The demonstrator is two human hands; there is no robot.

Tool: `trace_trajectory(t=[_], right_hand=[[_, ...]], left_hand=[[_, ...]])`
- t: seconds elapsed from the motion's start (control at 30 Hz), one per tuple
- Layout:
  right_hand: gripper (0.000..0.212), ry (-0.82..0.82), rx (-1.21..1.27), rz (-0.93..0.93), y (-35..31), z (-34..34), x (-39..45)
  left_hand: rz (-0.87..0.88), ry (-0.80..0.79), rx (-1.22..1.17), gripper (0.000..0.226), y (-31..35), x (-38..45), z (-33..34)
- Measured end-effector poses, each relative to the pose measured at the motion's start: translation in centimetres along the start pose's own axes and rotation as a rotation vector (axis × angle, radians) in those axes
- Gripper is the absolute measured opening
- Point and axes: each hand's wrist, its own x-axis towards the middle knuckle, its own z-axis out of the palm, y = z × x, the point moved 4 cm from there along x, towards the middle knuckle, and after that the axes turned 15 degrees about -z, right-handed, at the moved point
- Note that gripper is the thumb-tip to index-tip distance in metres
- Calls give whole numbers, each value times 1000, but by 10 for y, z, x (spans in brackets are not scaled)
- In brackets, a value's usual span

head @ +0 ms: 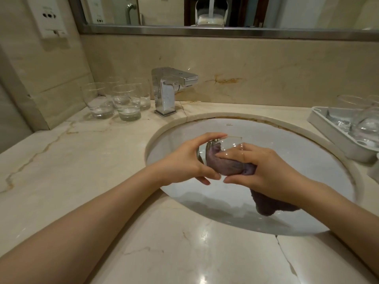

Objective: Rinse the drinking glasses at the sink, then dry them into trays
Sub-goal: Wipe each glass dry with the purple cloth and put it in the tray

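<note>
Over the white sink basin my left hand grips a clear drinking glass lying on its side, base toward the left. My right hand holds a purple cloth that is stuffed into the glass's mouth, with fingers reaching inside. The cloth's loose end hangs below my right wrist. Several clear glasses stand upright on the counter at the back left. A white tray at the right holds more glasses.
A chrome faucet stands behind the basin, no water visibly running. The marble counter wraps the sink. A mirror and wall socket panel sit above the backsplash. Another white object shows at the far right edge.
</note>
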Motion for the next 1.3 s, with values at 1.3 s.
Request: trace_trajectory(t=[1.3], right_hand=[[49,106,816,366,-2,-9,3]], left_hand=[[281,439,661,86,3,0,-12]])
